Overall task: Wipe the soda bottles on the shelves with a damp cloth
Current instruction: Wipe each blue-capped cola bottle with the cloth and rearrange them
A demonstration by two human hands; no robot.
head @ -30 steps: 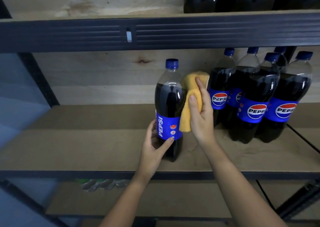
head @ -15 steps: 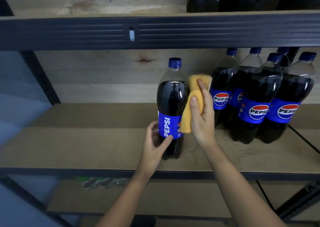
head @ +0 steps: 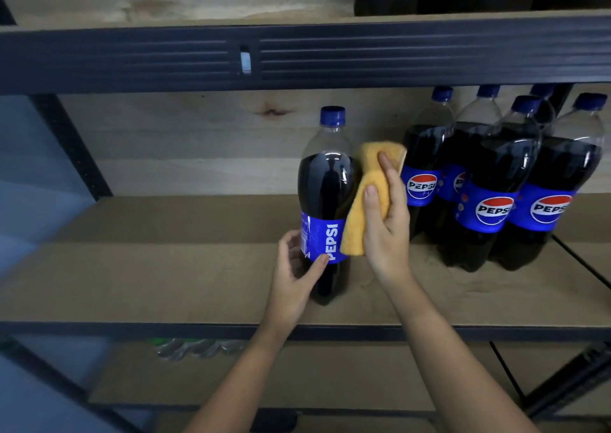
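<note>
Single Pepsi bottle (head: 325, 201) stands upright on the middle shelf (head: 165, 267), pulled out left of the cluster of other bottles (head: 496, 184) and well apart from the shelf's left end. Left hand (head: 297, 274) grips it low, thumb on the blue label, fingers curled round the far-left side, steadying it. Right hand (head: 386, 221) holds the yellow cloth (head: 367, 197), thumb and fingers clamped on it, cloth pressed to the bottle's right flank from shoulder down to label. Key geometry: bottle's long axis is vertical, cloth sits directly right of it and touching, so I'd guess the wipe runs up/down along that axis or wraps round the body. Right hand is the working one; left only braces and would need to turn the bottle to expose the far side. Neck and cap (head: 332, 116) look untouched by the cloth right now. More bottles sit on the top shelf (head: 297, 55).
</note>
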